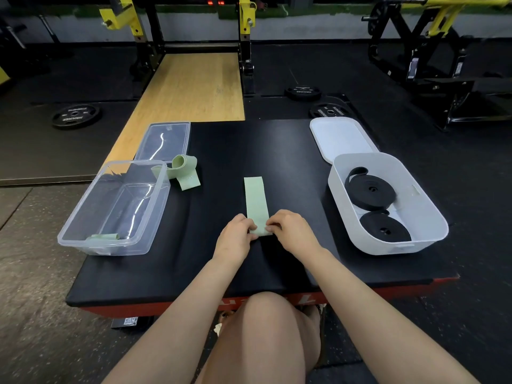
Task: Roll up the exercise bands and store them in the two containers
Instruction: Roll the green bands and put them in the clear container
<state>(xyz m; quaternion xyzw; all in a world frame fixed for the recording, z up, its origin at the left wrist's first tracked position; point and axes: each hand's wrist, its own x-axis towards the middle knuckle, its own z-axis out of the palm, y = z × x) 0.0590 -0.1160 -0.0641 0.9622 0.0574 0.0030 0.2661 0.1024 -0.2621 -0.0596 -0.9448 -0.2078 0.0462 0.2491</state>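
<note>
A flat pale green band (255, 200) lies lengthwise in the middle of the black padded platform (277, 151). My left hand (237, 234) and my right hand (290, 228) pinch its near end, which is curled into a small roll. A second green band (182, 170) lies loosely crumpled beside the clear plastic container (83, 239), which holds one rolled green band (104, 237) in its near corner. To the right, the white container (432, 217) holds two rolled black bands (371, 191), (385, 228).
A clear lid (166, 139) lies behind the clear container and a white lid (339, 138) behind the white one. Weight plates (75, 115) lie on the dark floor beyond. A rack with yellow parts (246, 15) stands behind the wooden board (194, 87). My knee (266, 322) is below the platform's edge.
</note>
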